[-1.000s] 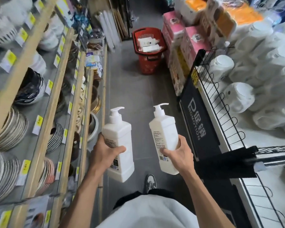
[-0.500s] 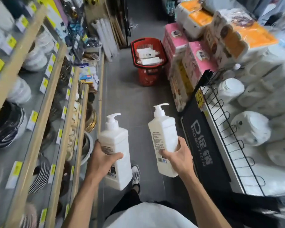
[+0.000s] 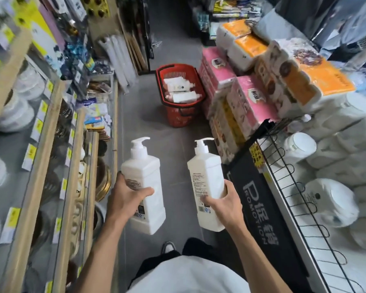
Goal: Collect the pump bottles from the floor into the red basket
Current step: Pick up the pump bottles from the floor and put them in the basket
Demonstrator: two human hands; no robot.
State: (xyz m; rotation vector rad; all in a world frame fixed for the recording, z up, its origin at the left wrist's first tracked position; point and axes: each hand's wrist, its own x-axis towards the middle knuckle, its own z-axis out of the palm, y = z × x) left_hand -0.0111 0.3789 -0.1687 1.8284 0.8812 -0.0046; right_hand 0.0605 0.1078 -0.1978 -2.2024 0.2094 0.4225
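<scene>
Head view: red basket (image 3: 179,118) holds white bottles (image 3: 181,96); left hand (image 3: 125,199) grips left bottle (image 3: 146,172), right hand (image 3: 224,205) right bottle (image 3: 205,172).

Narrow shop aisle, grey floor (image 3: 140,132), wooden shelves (image 3: 40,144) left, perhaps crockery.

Grey aisle floor (image 3: 169,157), red basket (image 3: 179,117) upright on it, pink packs (image 3: 217,75) just beside, perhaps also on the floor

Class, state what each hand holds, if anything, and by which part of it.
The left hand holds the left bottle round the middle of its body. The right hand holds the right bottle round its lower body.
</scene>
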